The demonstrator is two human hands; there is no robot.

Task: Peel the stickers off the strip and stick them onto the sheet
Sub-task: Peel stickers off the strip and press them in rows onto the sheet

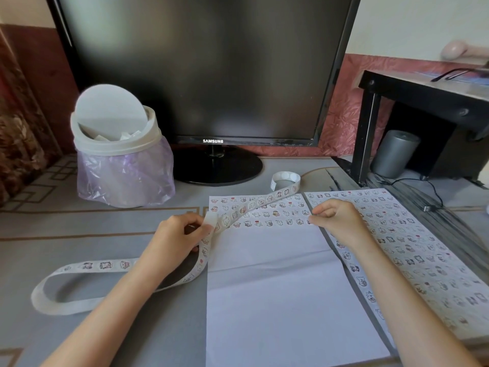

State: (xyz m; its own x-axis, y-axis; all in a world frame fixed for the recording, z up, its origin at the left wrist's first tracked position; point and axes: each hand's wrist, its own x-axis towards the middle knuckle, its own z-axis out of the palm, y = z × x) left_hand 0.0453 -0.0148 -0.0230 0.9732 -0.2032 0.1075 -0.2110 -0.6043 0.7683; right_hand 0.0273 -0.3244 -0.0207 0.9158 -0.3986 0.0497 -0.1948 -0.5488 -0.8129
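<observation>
A grey cloth with brown line borders covered the tabletop (79, 229). At its far edge stood a wide black monitor (206, 70) with a dark screen, "SAMSUNG" in white on the lower bezel, and a glossy round foot.

A white, creased paper sheet (270, 287) lay flat at near centre. Three rows of small cartoon stickers ran across its far end, and the rest was bare. Just beside it on the right lay a second sheet (412, 250), filled all over with the same stickers.

Far left stood a small white plastic bin (116, 144) with a round swing lid tipped up, and a crinkled, see-through lilac bag (124, 181) hung down its sides. At far right was a black stand (423, 96) with a grey cylinder (394, 154) under it.

The strip (105, 265), a long white paper ribbon printed with stickers, curled into a small loop near the monitor's foot. It crossed the sheet's far left corner, rose to the left hand, then fell in a big flat loop on the cloth to the left.

The left hand (177, 239) pinched the strip between thumb and fingers at the sheet's left edge. The right hand (336, 221) had its fingers curled, with thumb and forefinger tips down on the sheet at the right end of the third row. I cannot tell whether they held a sticker.
</observation>
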